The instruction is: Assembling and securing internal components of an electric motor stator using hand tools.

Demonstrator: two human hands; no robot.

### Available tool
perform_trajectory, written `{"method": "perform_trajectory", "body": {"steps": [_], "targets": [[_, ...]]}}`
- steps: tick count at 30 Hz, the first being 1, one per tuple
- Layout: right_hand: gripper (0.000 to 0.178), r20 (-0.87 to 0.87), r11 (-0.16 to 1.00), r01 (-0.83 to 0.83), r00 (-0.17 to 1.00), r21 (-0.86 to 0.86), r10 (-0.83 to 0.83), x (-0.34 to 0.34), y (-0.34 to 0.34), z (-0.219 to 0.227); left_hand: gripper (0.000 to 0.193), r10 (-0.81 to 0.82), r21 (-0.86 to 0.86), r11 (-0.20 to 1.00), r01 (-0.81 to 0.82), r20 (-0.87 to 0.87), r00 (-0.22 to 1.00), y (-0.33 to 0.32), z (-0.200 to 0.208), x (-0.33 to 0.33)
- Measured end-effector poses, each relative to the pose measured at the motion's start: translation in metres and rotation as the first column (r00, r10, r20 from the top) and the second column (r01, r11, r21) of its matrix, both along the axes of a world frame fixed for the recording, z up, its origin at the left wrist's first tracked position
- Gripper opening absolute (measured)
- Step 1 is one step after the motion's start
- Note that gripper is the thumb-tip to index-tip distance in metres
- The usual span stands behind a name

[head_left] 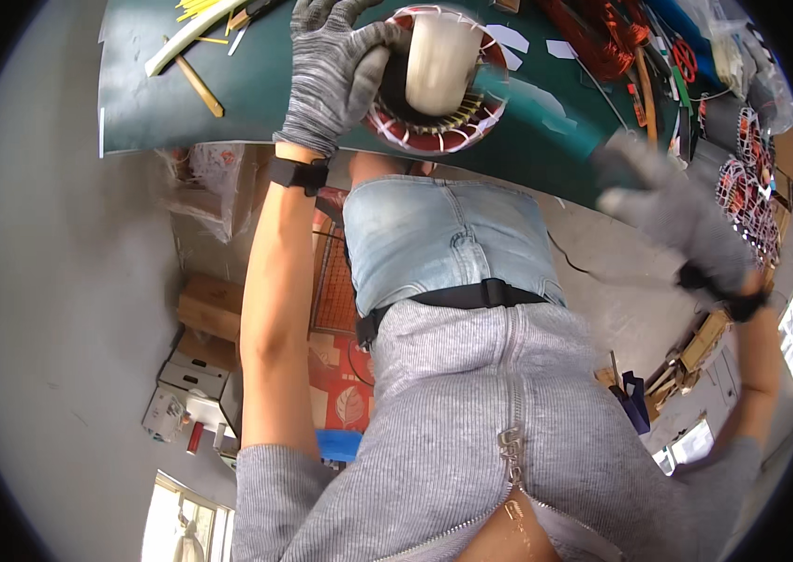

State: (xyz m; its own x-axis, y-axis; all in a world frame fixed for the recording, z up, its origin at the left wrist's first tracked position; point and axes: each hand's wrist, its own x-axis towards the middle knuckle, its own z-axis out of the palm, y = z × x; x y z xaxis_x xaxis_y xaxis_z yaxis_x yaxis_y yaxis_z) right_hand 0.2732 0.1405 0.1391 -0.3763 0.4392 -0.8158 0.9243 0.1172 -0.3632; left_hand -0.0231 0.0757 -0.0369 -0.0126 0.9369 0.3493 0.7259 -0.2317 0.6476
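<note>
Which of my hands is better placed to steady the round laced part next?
Probably your left hand: it sits right at the left edge of the laced part. Your right hand is farther off and occupied with a motion-blurred teal tool.

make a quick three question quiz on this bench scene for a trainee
1. Which hand is nearer the white-laced stator?
2. True or false: the right hand is bare.
3. Multiple choice: on the green-topped table, the copper-coloured wire coils lie (a) left of the stator, (b) right of the stator, (c) inside the stator.

Key:
1. The left hand.
2. False; it wears a grey glove.
3. b
</note>
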Motion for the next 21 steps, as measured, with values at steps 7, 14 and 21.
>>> {"method": "perform_trajectory", "body": {"steps": [7, 14, 21], "targets": [[0.060, -0.560, 0.728, 0.556, 0.778, 0.402, -0.285, 0.027, 0.039, 0.025, 0.021, 0.387, 0.173, 0.879, -0.444, 0.284, 0.877, -0.040, -0.039, 0.069], [0.062, -0.074, 0.966, 0.009, 0.997, 0.260, 0.011, 0.014, 0.018, 0.016, 0.027, 0.349, 0.201, 0.901, -0.384, 0.191, 0.918, -0.036, -0.041, 0.052], [0.052, -0.267, 0.831, 0.277, 0.950, 0.482, -0.162, 0.020, 0.009, -0.009, 0.030, 0.271, 0.207, 0.924, -0.320, 0.234, 0.934, -0.026, -0.045, 0.041]]}}
